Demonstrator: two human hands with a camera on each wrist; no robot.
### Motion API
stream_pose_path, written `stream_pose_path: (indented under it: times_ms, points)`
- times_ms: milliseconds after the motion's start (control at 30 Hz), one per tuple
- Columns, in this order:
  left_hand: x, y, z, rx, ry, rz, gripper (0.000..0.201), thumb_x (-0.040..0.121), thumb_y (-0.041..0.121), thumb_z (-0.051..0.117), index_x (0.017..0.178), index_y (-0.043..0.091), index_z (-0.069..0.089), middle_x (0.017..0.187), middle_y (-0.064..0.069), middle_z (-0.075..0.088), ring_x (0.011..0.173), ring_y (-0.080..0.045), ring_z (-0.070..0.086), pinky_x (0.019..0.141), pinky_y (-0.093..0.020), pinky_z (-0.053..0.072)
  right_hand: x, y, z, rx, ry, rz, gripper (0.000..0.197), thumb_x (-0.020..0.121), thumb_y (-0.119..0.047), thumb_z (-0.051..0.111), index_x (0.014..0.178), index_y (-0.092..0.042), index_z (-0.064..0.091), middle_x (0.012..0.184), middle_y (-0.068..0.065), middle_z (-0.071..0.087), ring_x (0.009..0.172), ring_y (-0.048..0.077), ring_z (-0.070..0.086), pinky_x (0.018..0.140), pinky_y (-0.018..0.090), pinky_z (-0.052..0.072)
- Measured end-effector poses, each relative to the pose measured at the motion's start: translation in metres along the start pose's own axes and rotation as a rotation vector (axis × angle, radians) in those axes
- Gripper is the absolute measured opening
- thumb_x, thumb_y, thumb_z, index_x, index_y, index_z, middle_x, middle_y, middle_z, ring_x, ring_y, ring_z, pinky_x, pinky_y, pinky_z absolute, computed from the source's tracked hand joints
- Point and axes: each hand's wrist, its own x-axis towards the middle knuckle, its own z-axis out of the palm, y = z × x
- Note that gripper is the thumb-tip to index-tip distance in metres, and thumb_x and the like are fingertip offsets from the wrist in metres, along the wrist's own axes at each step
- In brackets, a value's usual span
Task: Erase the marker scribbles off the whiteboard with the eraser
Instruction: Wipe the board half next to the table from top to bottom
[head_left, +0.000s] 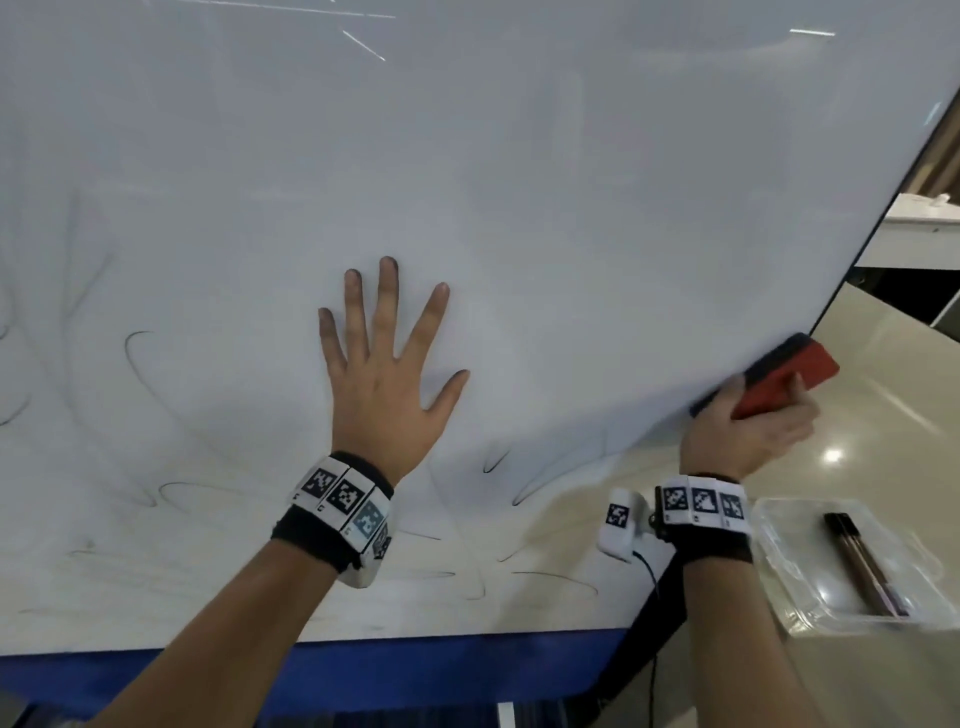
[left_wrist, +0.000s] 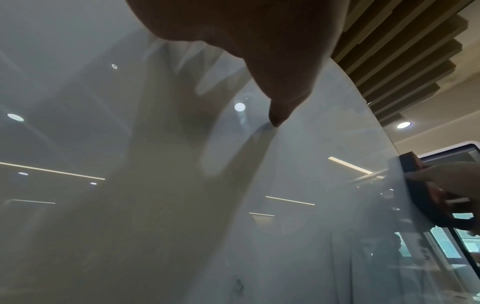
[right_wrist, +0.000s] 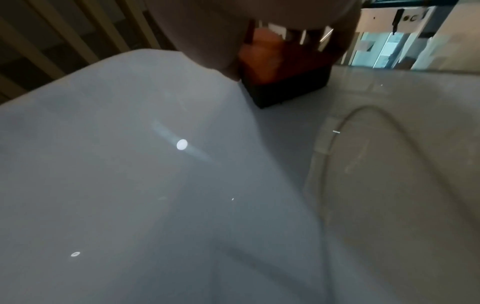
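Scribbles (head_left: 150, 395) are left as thin dark loops along the left and lower part of the whiteboard (head_left: 519, 182), from the far left edge across to below the middle, with a few short strokes (head_left: 496, 461) near the lower right. The upper and middle areas look wiped, with only faint smears, so I would judge the job well past halfway, the low band being what is left.

Just left of the board's middle, the left hand (head_left: 387, 387) lies flat on it, fingers (head_left: 387, 301) straight and spread, holding nothing; their tips look darkened. It seems to be steadying the board.

Further right, at the board's right edge, the right hand (head_left: 748, 439) has its fingers curled round the eraser (head_left: 779, 379), a red block with a dark felt face pressed against the surface there.

On the bench (head_left: 883, 415) to the right sits a clear plastic tray (head_left: 774, 571) with a dark marker (head_left: 865, 564) lying in it.

No brand or writing can be read anywhere; the only print is the black-and-white square codes on the wristbands (head_left: 343, 499).
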Motion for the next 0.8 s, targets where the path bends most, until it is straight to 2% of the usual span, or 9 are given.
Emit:
stream_pose_path:
  times_ms: [67,133,233,367,400,567,633,733,800]
  points:
    - [0.0,0.0,0.002,0.001,0.004,-0.001,0.079,0.097,0.063,0.053,0.161,0.031,0.021,0.17,-0.013,0.001,0.157,-0.04,-0.001,0.122,-0.066,0.01,-0.028,-0.014,0.007,-0.004,-0.055,-0.154,0.05,0.091,-0.018,0.068,0.135,0.003,0.053,0.129,0.029,0.05,0.121,0.04,0.048,0.11,0.051,0.038]
    - [0.001,-0.002,0.003,0.001,0.006,0.007,0.079,0.097,0.064,0.052,0.161,0.031,0.021,0.17,-0.012,0.0,0.157,-0.04,-0.001,0.123,-0.066,0.009,-0.059,-0.015,0.008,-0.026,-0.27,-0.415,0.043,0.092,-0.011,0.071,0.131,-0.001,0.056,0.13,0.031,0.048,0.119,0.039,0.047,0.107,0.045,0.036]
    - [0.0,-0.005,0.002,-0.002,0.002,0.024,0.079,0.097,0.064,0.053,0.161,0.031,0.02,0.17,-0.013,0.002,0.157,-0.04,0.0,0.123,-0.065,0.009,-0.049,0.016,-0.005,-0.154,-0.365,-0.622,0.043,0.09,-0.011,0.074,0.129,-0.008,0.057,0.132,0.03,0.047,0.118,0.044,0.048,0.105,0.052,0.041]
    - [-0.001,-0.003,0.0,-0.005,-0.005,0.012,0.078,0.097,0.063,0.053,0.161,0.031,0.021,0.17,-0.014,0.004,0.157,-0.04,0.0,0.122,-0.066,0.011,-0.026,0.035,-0.012,-0.021,-0.006,0.019,0.051,0.091,-0.02,0.066,0.136,-0.002,0.051,0.13,0.026,0.049,0.122,0.041,0.05,0.104,0.059,0.042]
    - [-0.001,-0.001,0.0,-0.006,-0.005,0.004,0.078,0.097,0.063,0.052,0.161,0.031,0.021,0.17,-0.014,0.004,0.156,-0.041,0.0,0.122,-0.066,0.011,-0.038,0.029,-0.007,-0.015,0.013,0.079,0.051,0.091,-0.019,0.065,0.137,0.0,0.051,0.129,0.026,0.049,0.122,0.042,0.049,0.105,0.059,0.041]
    - [-0.001,0.002,0.002,-0.013,-0.007,-0.008,0.079,0.098,0.064,0.05,0.162,0.029,0.021,0.17,-0.016,0.005,0.156,-0.042,0.001,0.122,-0.066,0.009,-0.155,0.014,-0.002,-0.048,-0.457,-0.435,0.04,0.091,-0.019,0.069,0.127,-0.015,0.053,0.133,0.028,0.047,0.122,0.041,0.046,0.109,0.047,0.037]
    - [-0.002,-0.002,0.001,-0.005,-0.011,0.012,0.078,0.098,0.064,0.05,0.162,0.03,0.02,0.17,-0.015,0.005,0.156,-0.042,0.002,0.123,-0.065,0.009,-0.164,0.034,-0.01,-0.139,-0.561,-0.565,0.04,0.088,-0.013,0.074,0.123,-0.019,0.055,0.134,0.023,0.046,0.12,0.041,0.048,0.106,0.048,0.04]
    - [-0.004,-0.011,-0.004,0.007,-0.018,0.058,0.077,0.098,0.06,0.053,0.161,0.03,0.021,0.17,-0.014,0.005,0.157,-0.039,0.002,0.124,-0.063,0.011,-0.136,0.073,-0.023,-0.103,-0.372,-0.248,0.045,0.087,-0.012,0.074,0.128,-0.011,0.054,0.132,0.025,0.047,0.121,0.043,0.05,0.108,0.052,0.043]
    - [-0.005,-0.016,-0.007,0.004,-0.022,0.082,0.077,0.098,0.057,0.055,0.161,0.029,0.023,0.17,-0.014,0.006,0.157,-0.038,0.002,0.124,-0.062,0.011,-0.116,0.083,-0.028,-0.018,-0.177,0.083,0.05,0.09,-0.017,0.071,0.134,-0.004,0.049,0.131,0.026,0.049,0.119,0.044,0.053,0.108,0.044,0.044]
